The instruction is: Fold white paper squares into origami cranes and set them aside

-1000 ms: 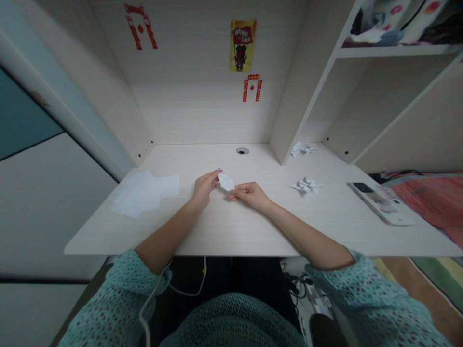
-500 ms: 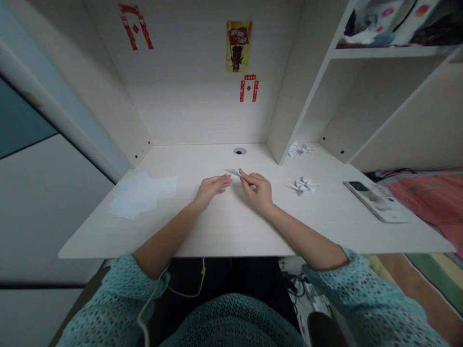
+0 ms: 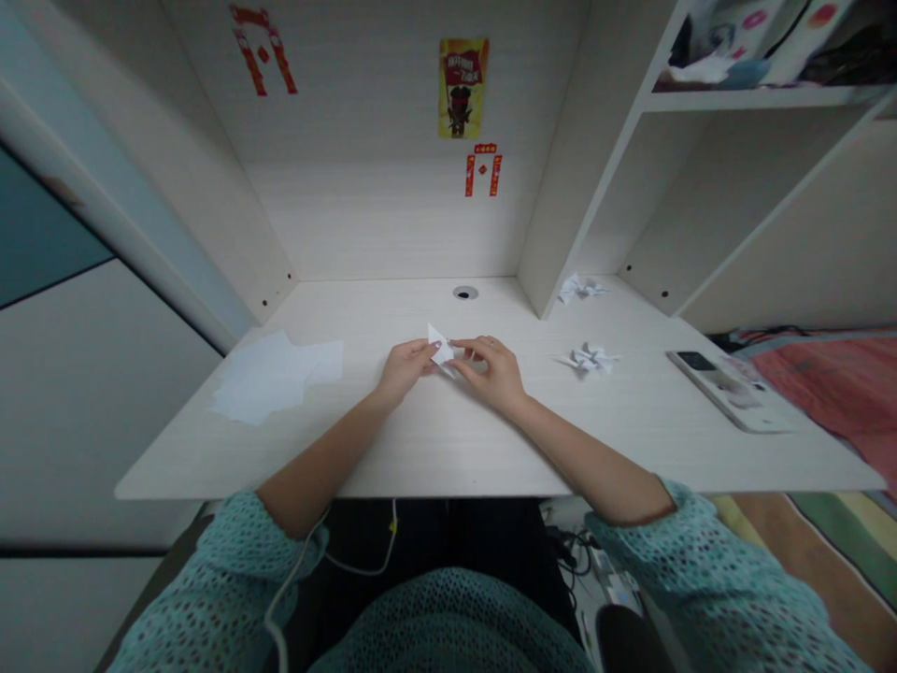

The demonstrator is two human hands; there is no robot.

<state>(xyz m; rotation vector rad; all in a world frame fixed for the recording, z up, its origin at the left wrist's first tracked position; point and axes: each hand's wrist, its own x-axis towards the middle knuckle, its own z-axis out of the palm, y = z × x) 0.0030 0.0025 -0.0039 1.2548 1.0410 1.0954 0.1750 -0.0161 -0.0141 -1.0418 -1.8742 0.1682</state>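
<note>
A small folded piece of white paper (image 3: 441, 348) is held between both hands, just above the desk, with one pointed corner up. My left hand (image 3: 407, 367) pinches its left side, thumb on the face toward me. My right hand (image 3: 494, 369) grips the right edge between thumb and fingertips. The fingers partly hide the paper's lower folds. To the right, apart from my hands, lies a folded white paper shape (image 3: 589, 360) with several points. More folded white paper (image 3: 581, 289) rests farther back, by the upright panel.
Loose white paper sheets (image 3: 270, 379) overlap on the left of the white desk (image 3: 434, 449). A white phone-like slab or case (image 3: 729, 391) lies at the right. An upright panel (image 3: 595, 159) divides the back. A white cable (image 3: 364, 570) hangs below the front edge.
The folded paper has turned from nearly edge-on to showing its face, and it sits slightly lower. My left fingers, stretched out beside it before, now close on it.
</note>
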